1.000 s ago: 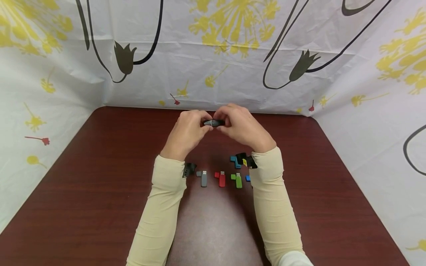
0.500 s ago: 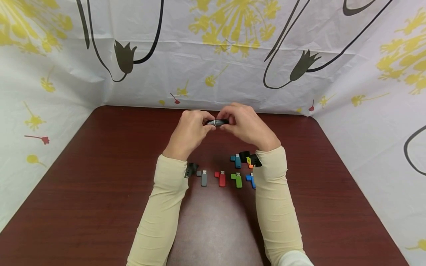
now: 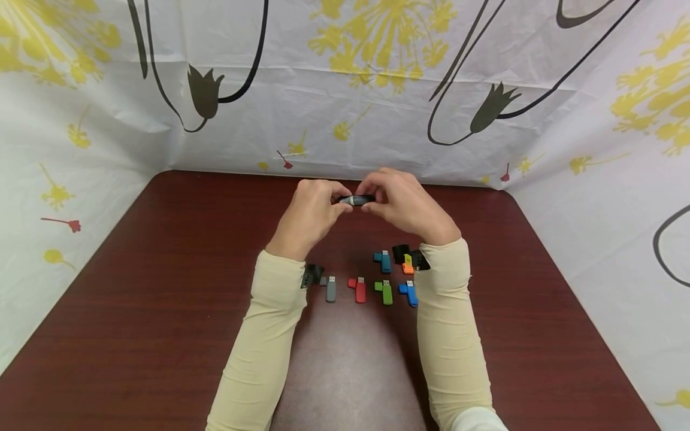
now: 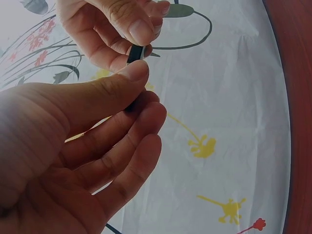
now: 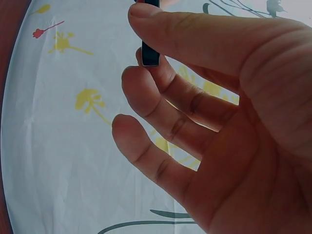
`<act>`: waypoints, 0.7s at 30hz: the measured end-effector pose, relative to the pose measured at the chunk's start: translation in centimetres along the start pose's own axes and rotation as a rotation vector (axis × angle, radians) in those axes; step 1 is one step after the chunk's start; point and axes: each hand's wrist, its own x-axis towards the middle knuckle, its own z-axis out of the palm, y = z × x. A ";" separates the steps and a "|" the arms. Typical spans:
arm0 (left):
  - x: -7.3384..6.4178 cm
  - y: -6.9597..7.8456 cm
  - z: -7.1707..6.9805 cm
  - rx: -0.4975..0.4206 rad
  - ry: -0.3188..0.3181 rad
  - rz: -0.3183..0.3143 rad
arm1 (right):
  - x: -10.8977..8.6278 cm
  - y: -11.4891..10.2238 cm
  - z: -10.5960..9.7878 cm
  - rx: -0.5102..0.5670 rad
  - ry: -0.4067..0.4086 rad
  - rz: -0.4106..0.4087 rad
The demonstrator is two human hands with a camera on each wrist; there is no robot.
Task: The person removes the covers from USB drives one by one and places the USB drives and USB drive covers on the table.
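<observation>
My left hand (image 3: 309, 215) pinches one end of a slim black USB stick (image 3: 362, 200) between thumb and fingers. My right hand (image 3: 404, 206) pinches the other end, so the stick lies level between both hands, raised over the far part of the table. A pale band crosses its middle. In the left wrist view a short dark length of the stick (image 4: 135, 53) shows between the two thumbs; the rest is hidden by fingers. The right wrist view has the stick's dark end (image 5: 150, 56) sticking out below the right thumb, while the lower fingers are spread away from it.
Several USB sticks lie on the dark red table (image 3: 162, 299) nearer the body: grey (image 3: 331, 290), red (image 3: 360, 290), green (image 3: 387, 292), blue (image 3: 412, 294), teal (image 3: 385, 262) and orange-yellow (image 3: 408, 267). Most have plugs bare and caps beside them. A patterned white sheet (image 3: 323, 108) walls the table.
Both hands have shifted slightly right with the black stick, still gripping its two ends. The right forearm has uncovered the blue and orange-yellow sticks.
</observation>
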 end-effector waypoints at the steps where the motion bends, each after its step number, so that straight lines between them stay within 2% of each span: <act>1: 0.0 0.0 0.0 0.000 0.001 0.001 | 0.0 0.0 0.0 0.000 0.000 0.002; 7: -0.1 0.0 -0.2 0.002 0.002 -0.016 | -0.2 0.4 -0.2 -0.007 0.001 0.016; 14: -0.8 -1.0 -1.3 -0.039 0.037 -0.130 | -1.2 1.9 -0.8 -0.002 0.002 0.123; 21: -0.7 -1.0 -1.3 -0.047 0.029 -0.114 | -1.0 2.2 0.5 0.012 -0.104 0.164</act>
